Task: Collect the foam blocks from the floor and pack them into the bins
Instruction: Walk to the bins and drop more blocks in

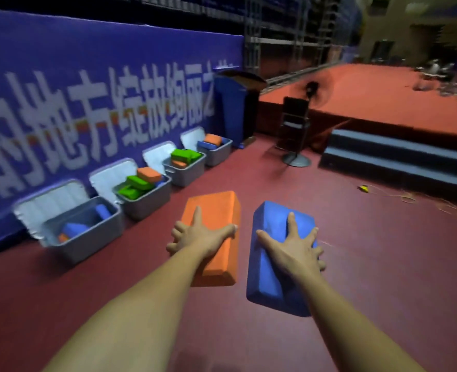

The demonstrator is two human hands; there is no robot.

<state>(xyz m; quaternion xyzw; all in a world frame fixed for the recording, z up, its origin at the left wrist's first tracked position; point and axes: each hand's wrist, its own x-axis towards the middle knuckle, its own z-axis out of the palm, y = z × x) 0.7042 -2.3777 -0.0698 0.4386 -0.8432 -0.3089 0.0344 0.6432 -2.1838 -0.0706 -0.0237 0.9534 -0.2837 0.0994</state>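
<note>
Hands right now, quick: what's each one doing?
Left hand: grips the orange block.
Right hand: grips the blue block.

A: Two arms in shot. The left forearm point(130, 299) and the right forearm point(337, 312) are both bare all the way to the bottom edge of the view.

B: Bare hands as well: the left hand point(198, 237) and the right hand point(294, 248), with slim wrists and long fingers.
</note>
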